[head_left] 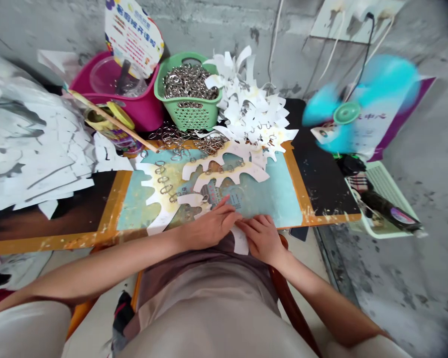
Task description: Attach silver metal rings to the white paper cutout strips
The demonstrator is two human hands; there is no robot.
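Note:
My left hand (212, 227) and my right hand (264, 239) meet at the table's front edge, both closed on a white cut-out strip (241, 242). One end of the strip hangs below my right fingers; my left hand hides its middle. Just beyond my left hand, a white piece (191, 200) carries a metal ring (205, 198); I cannot tell whether it is part of the same strip. To the left lies a scalloped white strip (163, 211) with several metal rings (166, 189) along it. Two more yellow-stained strips (229, 178) with rings lie further back.
Behind the mat (280, 199) stand a green basket (194, 115) full of metal rings and a magenta basket (144, 112). A stick (115, 122) lies across an open tin (125, 141). White cut-outs (41, 144) pile up left. A blue fan (347, 113) spins at right.

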